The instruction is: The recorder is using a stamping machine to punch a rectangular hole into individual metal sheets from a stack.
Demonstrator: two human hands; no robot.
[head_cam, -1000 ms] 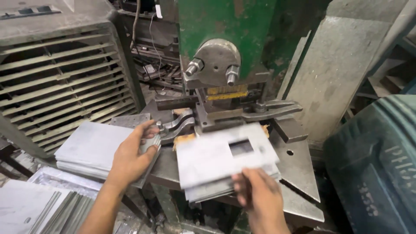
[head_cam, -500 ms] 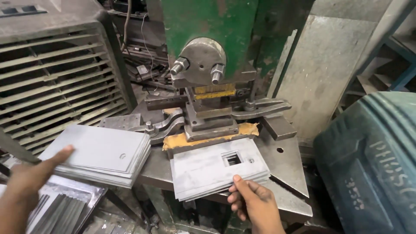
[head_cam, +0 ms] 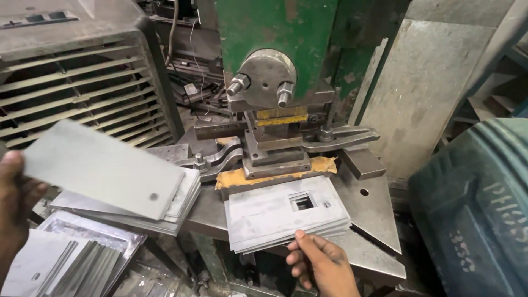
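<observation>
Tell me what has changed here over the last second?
The left hand left the press table, swung out to the left and took hold of a blank grey sheet, now lifted above the stack of blanks. The right hand stayed at the near edge of the punched sheets, which rest in front of the green press.

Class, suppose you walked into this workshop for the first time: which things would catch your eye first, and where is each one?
The tall green press machine stands at centre, its round grey metal head over the die. Below it, the right hand touches a stack of flat grey metal plates with a square hole on the steel table. At far left, the left hand lifts one plain grey metal sheet above another pile.
</observation>
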